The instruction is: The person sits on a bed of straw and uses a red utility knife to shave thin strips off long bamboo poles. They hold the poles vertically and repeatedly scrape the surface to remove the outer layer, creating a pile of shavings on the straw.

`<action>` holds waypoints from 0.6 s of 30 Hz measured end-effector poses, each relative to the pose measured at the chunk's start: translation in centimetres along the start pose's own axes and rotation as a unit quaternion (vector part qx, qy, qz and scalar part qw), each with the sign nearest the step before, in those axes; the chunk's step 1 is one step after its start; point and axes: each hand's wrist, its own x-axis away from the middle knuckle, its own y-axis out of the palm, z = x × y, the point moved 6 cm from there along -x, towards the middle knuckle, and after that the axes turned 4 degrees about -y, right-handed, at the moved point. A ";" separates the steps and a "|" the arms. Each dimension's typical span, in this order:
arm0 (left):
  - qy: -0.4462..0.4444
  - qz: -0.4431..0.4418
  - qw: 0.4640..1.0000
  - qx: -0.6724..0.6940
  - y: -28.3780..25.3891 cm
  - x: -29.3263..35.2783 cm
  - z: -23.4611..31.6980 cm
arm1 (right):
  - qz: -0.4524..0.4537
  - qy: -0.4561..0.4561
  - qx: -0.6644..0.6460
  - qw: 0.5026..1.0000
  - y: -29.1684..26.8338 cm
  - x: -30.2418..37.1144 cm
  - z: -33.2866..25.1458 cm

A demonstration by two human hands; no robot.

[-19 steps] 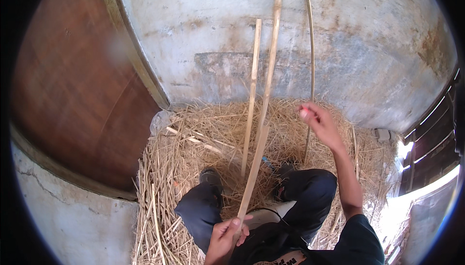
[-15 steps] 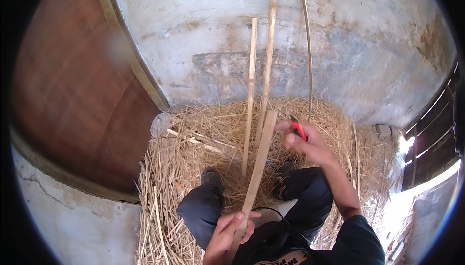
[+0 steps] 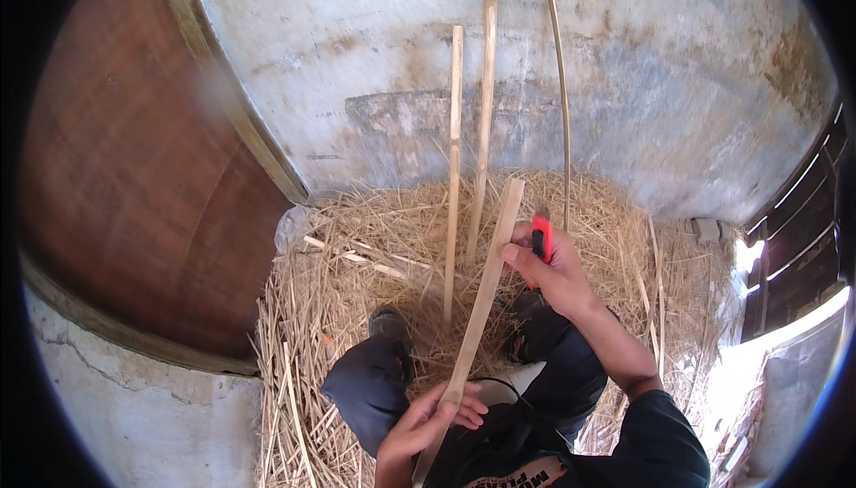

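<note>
Two grips are engaged with one flat bamboo strip (image 3: 486,296). The left grip (image 3: 437,415) is clamped on its lower part, thumb lying across the face, fingers coming round on the right side. From there the strip slants up and slightly rightward, its squared upper end just beyond the right grip (image 3: 548,265).

That right grip is closed around a red-and-black utility knife (image 3: 541,240), which points up and away from the body; its tip is too blurred to read in detail. The right thumb is at the strip's edge, near the top end.

Ahead of the right grip, three slender poles lean on the stained wall (image 3: 401,60): a shorter bamboo pole (image 3: 455,131) and a taller bamboo pole (image 3: 487,69) to its left, and a thin curved stick (image 3: 560,69) slightly to its right. Dry straw-like litter (image 3: 330,354) spreads around and below both grips. Dark trousers (image 3: 366,390) cover the bent legs, one knee just left of the left grip, the other leg below the right. Well to the left of both stands a brown panel (image 3: 134,185) in a wooden frame.
</note>
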 end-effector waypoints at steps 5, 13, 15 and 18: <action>-0.013 0.055 0.989 -0.138 -1.9 2.0 -1.5 | 0.070 0.005 0.014 0.997 -0.8 0.0 -0.2; 0.092 0.263 0.920 -0.277 -0.1 1.3 3.7 | -0.002 -0.174 0.224 0.959 1.1 3.7 -1.7; 0.097 0.271 0.914 -0.285 0.5 1.2 4.5 | -0.033 -0.226 0.314 0.922 2.9 4.7 -2.8; 0.117 0.285 0.899 -0.312 1.5 1.1 5.9 | -0.047 -0.280 0.378 0.881 4.7 5.5 -3.9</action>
